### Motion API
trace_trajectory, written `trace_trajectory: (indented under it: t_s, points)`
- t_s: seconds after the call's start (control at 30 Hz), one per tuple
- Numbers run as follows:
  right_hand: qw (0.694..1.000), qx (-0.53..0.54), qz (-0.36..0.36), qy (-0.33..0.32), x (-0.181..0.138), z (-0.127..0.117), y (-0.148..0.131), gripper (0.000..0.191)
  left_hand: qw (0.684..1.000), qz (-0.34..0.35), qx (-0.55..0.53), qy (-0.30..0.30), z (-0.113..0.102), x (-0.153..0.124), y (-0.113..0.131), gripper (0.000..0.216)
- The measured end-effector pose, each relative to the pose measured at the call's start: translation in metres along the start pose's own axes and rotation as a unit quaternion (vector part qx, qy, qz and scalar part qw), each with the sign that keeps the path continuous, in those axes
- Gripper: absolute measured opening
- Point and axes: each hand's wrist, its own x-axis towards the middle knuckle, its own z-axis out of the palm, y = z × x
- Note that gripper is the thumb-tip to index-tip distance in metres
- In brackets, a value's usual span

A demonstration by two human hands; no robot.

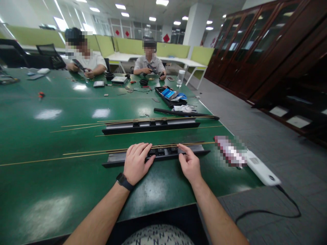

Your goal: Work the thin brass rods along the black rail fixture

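A long black channel with a silver-grey inner face [114,157] lies across the green table in front of me. Several small black blocks [160,150] sit inside its middle. Thin golden rods [94,152] run along its far side and stick out well past its left end. My left hand [136,163] grips the channel left of the blocks, fingers over the rods and thumb at the near edge. On the right, my right hand [190,163] pinches it, index finger at the far side, thumb near the front wall and the other fingers curled.
A second black channel [150,128] with golden rods lies just beyond. Farther back are a black bar [186,114], white gloves [185,108] and a black tray [166,97]. A white power bank-like device [263,168] with a cable overhangs the right edge. Two people work across the table.
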Motion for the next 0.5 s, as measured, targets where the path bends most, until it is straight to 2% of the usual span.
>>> trace_trajectory:
  t_s: [0.2,0.5]
  points:
    - [0.999,0.024,0.001,0.023,0.0009,0.0002,0.0015,0.044,1.000,0.002,-0.001,0.000,0.0001,-0.0002,0.0004,0.041]
    - [1.000,0.018,0.002,0.022,0.0018,0.0006,-0.0006,0.039,1.000,-0.001,-0.006,0.004,0.0017,-0.0006,-0.0008,0.042]
